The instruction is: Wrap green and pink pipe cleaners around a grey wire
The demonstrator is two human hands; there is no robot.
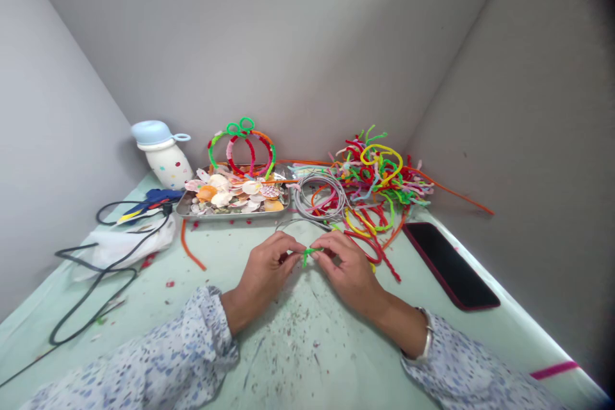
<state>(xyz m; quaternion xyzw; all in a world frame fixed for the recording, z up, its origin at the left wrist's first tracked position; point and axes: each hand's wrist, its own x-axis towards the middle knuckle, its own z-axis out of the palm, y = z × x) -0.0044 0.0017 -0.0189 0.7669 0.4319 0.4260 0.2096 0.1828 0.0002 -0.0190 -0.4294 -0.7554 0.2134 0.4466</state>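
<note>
Between my two hands is a short green pipe cleaner (pixel 306 257), bent or twisted at its middle with one end hanging down. My left hand (pixel 270 262) pinches it from the left between thumb and forefinger. From the right, my right hand (pixel 346 262) grips its other side with thumb and fingertips. Just beyond my hands lies a coil of grey wire (pixel 319 197). A tangled heap of coloured pipe cleaners (pixel 379 173) sits behind my right hand, with red pieces (pixel 387 264) trailing toward me.
A metal tray (pixel 235 214) of seashells stands at the back, with pipe-cleaner rings (pixel 229 160) upright on it. A white bottle (pixel 168 163) with a blue lid is at back left. A black cable (pixel 96 282) and plastic bag (pixel 129 246) lie left, a phone (pixel 451 266) right.
</note>
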